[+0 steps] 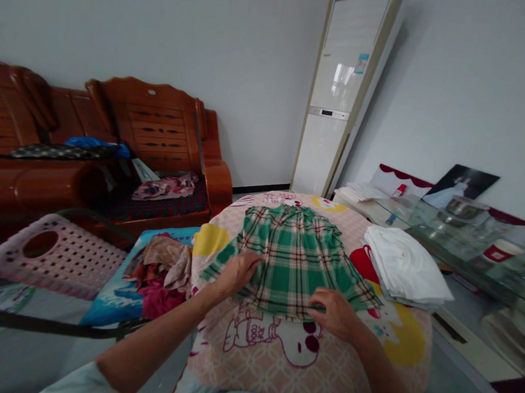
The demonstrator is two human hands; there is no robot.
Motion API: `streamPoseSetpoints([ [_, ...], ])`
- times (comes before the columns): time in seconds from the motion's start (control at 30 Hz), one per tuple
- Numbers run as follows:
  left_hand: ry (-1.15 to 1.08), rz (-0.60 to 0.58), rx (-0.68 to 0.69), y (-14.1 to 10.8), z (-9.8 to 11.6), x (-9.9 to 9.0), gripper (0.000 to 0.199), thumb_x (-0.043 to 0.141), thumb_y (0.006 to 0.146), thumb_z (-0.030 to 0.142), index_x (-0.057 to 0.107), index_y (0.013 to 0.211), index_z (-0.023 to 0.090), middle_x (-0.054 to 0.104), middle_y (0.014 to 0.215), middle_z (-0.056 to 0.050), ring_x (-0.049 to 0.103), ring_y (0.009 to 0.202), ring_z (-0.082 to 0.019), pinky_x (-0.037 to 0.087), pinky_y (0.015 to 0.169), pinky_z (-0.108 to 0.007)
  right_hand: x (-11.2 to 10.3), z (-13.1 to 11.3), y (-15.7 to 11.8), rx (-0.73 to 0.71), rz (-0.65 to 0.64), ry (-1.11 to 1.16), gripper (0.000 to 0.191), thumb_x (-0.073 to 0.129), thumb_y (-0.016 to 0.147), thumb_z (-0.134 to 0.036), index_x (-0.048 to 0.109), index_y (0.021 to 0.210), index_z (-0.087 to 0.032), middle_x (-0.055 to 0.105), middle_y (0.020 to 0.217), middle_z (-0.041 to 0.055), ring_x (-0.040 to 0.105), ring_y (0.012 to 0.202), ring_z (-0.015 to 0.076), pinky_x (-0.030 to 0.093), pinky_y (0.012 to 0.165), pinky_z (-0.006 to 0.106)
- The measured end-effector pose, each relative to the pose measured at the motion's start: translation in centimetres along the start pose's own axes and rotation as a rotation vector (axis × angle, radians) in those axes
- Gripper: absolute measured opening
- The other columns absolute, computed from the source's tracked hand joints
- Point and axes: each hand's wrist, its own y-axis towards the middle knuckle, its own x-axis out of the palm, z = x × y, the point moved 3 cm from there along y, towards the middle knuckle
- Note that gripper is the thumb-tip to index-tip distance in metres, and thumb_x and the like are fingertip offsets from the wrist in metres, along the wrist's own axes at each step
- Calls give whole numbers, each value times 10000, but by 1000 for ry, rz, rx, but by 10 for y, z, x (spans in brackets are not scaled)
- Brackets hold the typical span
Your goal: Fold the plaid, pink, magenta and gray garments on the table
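A green plaid skirt (298, 254) with a gathered far edge lies spread over a cushioned surface with a pink patterned cover (348, 379). Toward its left side, my left hand (241, 272) has its fingers pressed together on the fabric, which creases slightly by the fingertips. At the near hem on the right, my right hand (334, 312) rests with fingers bent and thumb apart. Right of the skirt sits a folded stack of white cloth (405, 265).
Crumpled clothes (166, 267) lie to the left on a blue printed surface, beside a pink woven-plastic chair (62, 253). A wooden sofa (154, 127) lines the back wall. At right stands a glass-topped cabinet (450, 235); a tall air conditioner (332, 87) fills the corner.
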Motion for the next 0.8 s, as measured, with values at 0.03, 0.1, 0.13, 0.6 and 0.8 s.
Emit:
streamPoseSetpoints([
  [0.03,90,33,-90,4,-14,-6,292,385,934,127,633,1082,164,652,1050,-88,603,992,-190,474,903,-310,3,-8,4,-14,15,28,114,583,806,-163,695,797,-180,616,799,17,557,743,138,374,698,244],
  [0.1,285,34,-252,8,-39,-16,344,358,899,53,609,1119,134,636,1077,-119,597,1010,-209,478,901,-326,13,-25,12,-55,29,70,129,568,835,-151,689,796,-178,609,792,14,562,762,136,382,705,238],
  [0.13,367,12,-316,8,-50,-19,356,350,887,32,597,1127,123,628,1087,-132,595,1012,-217,483,887,-329,19,-33,16,-84,28,80,103,588,838,-169,689,822,-177,615,816,18,570,795,141,389,720,238],
  [0.6,507,-208,-493,-9,-69,-19,350,313,958,158,475,1269,159,608,1123,-139,653,927,-248,501,751,-347,59,-60,33,-165,-86,-204,127,534,858,-156,654,816,-167,624,862,43,571,849,159,353,706,251],
  [0.8,591,-186,-515,-24,-68,-42,372,285,944,112,496,1248,151,629,1108,-161,661,948,-268,490,812,-391,58,-64,28,-195,-106,-174,126,550,833,-144,672,833,-173,636,849,37,577,814,150,344,690,249],
])
